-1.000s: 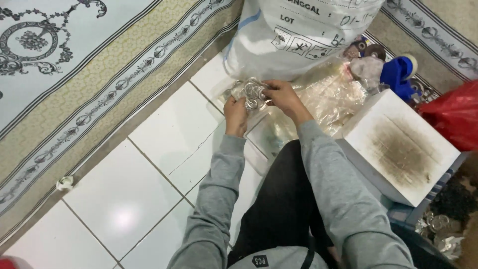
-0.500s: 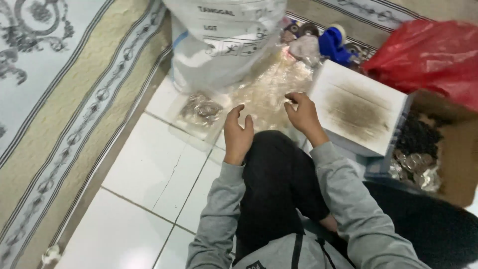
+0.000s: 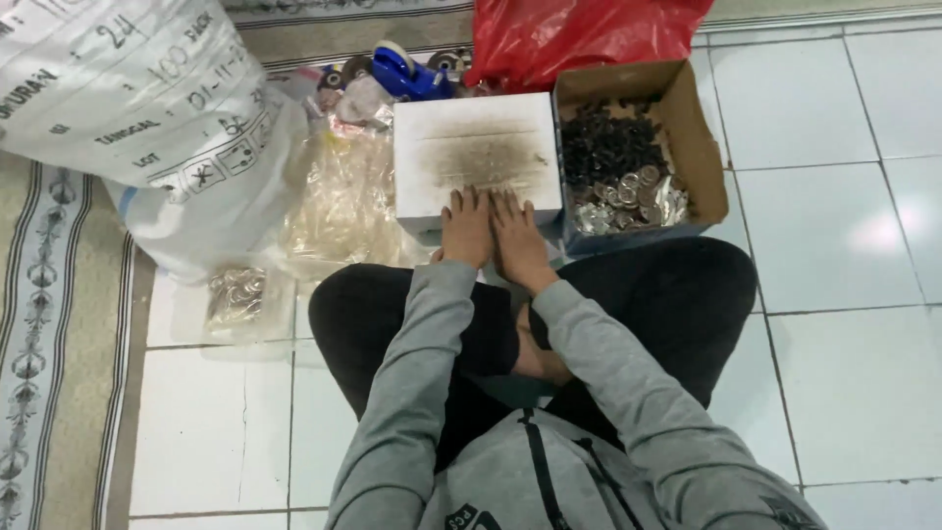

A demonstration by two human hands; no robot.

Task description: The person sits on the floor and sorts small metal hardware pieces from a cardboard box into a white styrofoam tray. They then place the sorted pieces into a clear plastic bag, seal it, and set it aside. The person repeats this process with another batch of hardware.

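Nearest, the person sits cross-legged on the white tiled floor (image 3: 834, 373) in a grey hooded top, both grey sleeves reaching forward over dark trousers. Just past the knees, the left hand (image 3: 466, 228) and the right hand (image 3: 517, 240) lie side by side, palms down, thumbs nearly touching, fingers straight and held together, holding nothing. The fingertips rest on the near edge of a white box (image 3: 478, 157), a flat-topped block whose upper face is smudged dark grey in the middle; the heels of the hands hang off its front edge.

To the left of the knees a small clear bag (image 3: 235, 294) of shiny metal pieces lies on the tiles. Behind it sits a heap of clear plastic bags (image 3: 343, 201), crumpled, touching the white box's left side.

Right of the white box, touching it, stands an open cardboard box (image 3: 699, 147). Its far half holds small black parts, its near half round silvery metal pieces.

Further left a big white woven sack (image 3: 147, 118) with black print leans over the patterned rug (image 3: 59, 324). Beyond the white box lies a blue tape dispenser (image 3: 407, 74) beside some small rolls, and farthest back a red plastic bag (image 3: 579, 39) bulges behind both boxes.
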